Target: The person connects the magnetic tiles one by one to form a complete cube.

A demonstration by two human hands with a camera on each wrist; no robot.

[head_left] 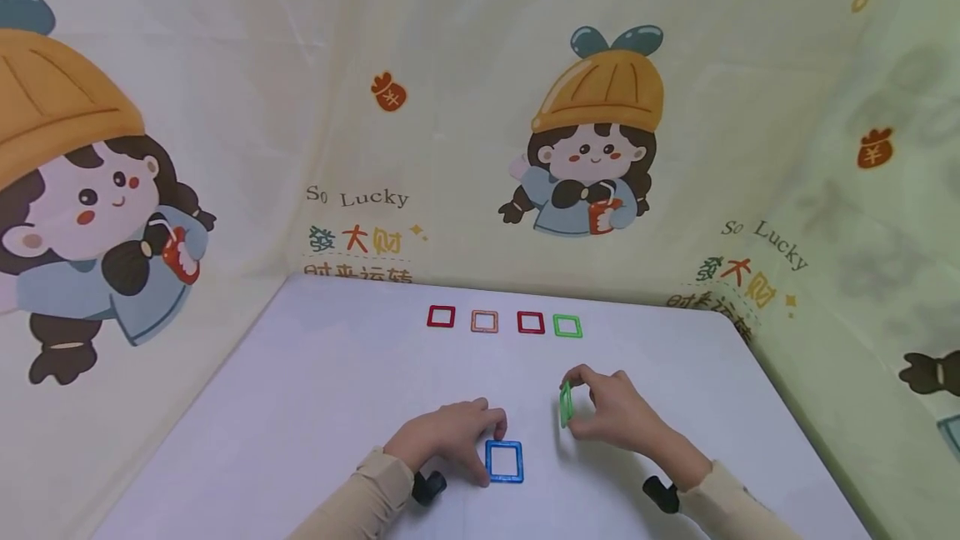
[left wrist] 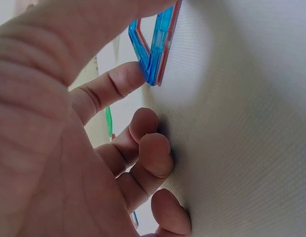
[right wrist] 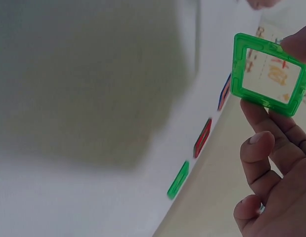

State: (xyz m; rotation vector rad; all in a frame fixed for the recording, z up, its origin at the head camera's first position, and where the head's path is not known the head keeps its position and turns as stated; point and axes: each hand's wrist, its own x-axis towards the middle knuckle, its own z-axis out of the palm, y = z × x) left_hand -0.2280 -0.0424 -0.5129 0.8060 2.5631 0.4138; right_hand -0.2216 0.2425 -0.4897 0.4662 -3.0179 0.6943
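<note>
Left hand: grip pinched blue frame lying on desk; wrist view alone revealed a red layer beneath. Right hand: pinched green frame upright, off desk.

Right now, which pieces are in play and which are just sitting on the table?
In play:
- blue square frame, flat on the table, left hand touching it
- green square frame, pinched upright by the right hand

Lying about:
- far row: red frame, orange frame, second red frame, second green frame
- white table
</note>
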